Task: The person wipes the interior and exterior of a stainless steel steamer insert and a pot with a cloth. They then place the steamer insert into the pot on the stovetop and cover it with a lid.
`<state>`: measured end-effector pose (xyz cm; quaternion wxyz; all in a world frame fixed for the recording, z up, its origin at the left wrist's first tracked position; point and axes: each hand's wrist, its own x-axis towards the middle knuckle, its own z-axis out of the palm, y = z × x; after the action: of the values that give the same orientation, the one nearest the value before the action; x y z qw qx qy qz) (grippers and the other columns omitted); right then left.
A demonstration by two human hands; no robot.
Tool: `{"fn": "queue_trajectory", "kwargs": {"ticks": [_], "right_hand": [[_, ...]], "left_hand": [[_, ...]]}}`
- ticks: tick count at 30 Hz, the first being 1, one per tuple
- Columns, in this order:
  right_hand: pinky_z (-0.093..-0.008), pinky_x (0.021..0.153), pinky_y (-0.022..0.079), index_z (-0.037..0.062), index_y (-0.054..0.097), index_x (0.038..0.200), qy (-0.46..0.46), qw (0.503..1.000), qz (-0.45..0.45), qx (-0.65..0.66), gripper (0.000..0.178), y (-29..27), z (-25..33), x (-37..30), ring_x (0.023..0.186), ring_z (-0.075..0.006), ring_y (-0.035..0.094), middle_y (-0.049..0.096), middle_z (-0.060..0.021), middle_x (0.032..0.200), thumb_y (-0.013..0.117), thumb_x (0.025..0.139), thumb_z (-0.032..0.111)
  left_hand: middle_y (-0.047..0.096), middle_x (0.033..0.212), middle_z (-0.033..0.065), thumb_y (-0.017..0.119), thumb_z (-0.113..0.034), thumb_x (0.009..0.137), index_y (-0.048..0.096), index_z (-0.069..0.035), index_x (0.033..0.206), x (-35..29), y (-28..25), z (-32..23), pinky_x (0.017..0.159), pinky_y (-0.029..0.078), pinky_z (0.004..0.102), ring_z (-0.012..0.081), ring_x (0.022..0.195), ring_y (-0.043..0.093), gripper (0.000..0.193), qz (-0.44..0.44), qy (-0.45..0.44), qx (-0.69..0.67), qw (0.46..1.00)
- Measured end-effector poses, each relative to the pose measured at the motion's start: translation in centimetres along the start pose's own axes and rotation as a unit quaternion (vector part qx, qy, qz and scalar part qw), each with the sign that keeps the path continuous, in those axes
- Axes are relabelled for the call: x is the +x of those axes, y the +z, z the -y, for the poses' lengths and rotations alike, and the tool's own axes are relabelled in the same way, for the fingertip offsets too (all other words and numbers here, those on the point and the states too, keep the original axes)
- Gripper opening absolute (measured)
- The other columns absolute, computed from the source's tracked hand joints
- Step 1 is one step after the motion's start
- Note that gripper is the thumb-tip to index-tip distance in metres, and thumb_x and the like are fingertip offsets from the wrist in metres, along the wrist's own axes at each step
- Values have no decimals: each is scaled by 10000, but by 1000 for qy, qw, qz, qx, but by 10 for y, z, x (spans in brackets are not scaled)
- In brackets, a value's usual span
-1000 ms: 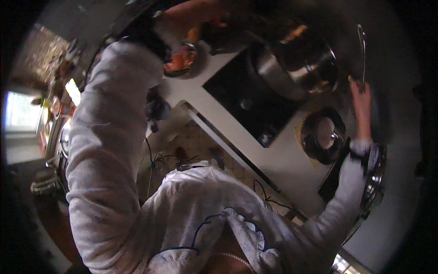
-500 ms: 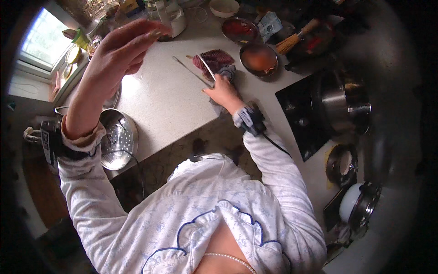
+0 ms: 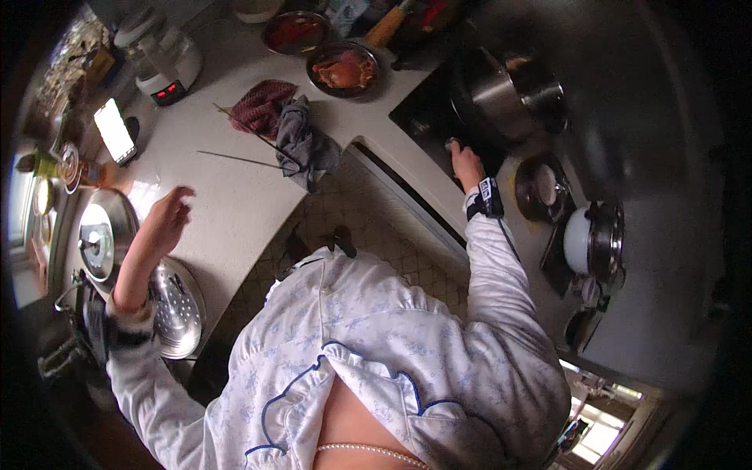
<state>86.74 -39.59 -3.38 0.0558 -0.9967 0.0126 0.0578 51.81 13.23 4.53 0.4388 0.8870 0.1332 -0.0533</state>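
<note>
My right hand (image 3: 465, 163) has left the white counter (image 3: 235, 211), where half a second ago it rested by the cloths and the thin sticks, and it is now at the front edge of the black cooktop (image 3: 427, 117), with the fingertips on what looks like a small round knob or button. The fingers are stretched forward and close together, and they pinch nothing; whether they press or only touch, I cannot tell. Just behind this hand stands the large steel pot (image 3: 501, 90), so I judge that the work has moved from the counter to the stove. My left hand (image 3: 166, 221), which was raised high toward the window a moment ago, has come down and hovers above the counter, open, fingers loosely curled, holding nothing. Near it, at the counter's edge, are the perforated steel steamer tray (image 3: 176, 309) and a round steel lid (image 3: 98, 241). The grey cloth (image 3: 305, 145), the dark red cloth (image 3: 262, 106) and the sticks (image 3: 239, 160) lie untouched on the counter. Further back is a bowl of reddish food (image 3: 343, 69).
</note>
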Motion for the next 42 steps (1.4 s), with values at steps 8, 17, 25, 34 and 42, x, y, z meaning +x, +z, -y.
{"fn": "queue_trajectory", "kwargs": {"ticks": [8,17,25,34,42], "right_hand": [[-448,414,409,-27,608,912,77,966,206,135,565,45,-17,78,481,-306,562,597,-205,638,358,913,479],[-474,914,421,-7,456,1238,70,976,180,-101,752,0,20,41,1101,-411,531,553,-249,1187,297,876,634],[-520,916,400,13,453,1222,-22,969,201,-143,650,-5,14,43,1082,-429,530,540,-259,1179,295,914,563],[-511,870,423,-49,407,1155,-100,965,174,-168,700,-6,6,41,1021,-447,553,578,-296,1086,305,898,594],[-521,885,413,-20,425,1201,-105,963,182,-168,684,-7,6,39,1055,-431,545,558,-296,1125,320,897,583]], "left_hand": [[583,774,118,529,-73,836,543,7,921,76,40,21,551,481,374,217,612,566,118,65,-113,-53,990],[541,721,36,498,-33,835,556,-44,951,148,62,52,488,466,272,116,592,535,130,-2,-111,-37,993],[559,792,45,505,-45,816,526,-48,1078,165,58,66,573,498,273,127,678,559,263,-23,-180,-163,970],[635,927,75,592,-138,868,566,-21,1072,166,15,9,695,539,303,161,781,617,237,-49,-93,-296,949],[632,917,138,576,-51,844,563,24,1051,222,7,39,678,560,339,216,759,639,220,-115,-111,-334,929]]}}
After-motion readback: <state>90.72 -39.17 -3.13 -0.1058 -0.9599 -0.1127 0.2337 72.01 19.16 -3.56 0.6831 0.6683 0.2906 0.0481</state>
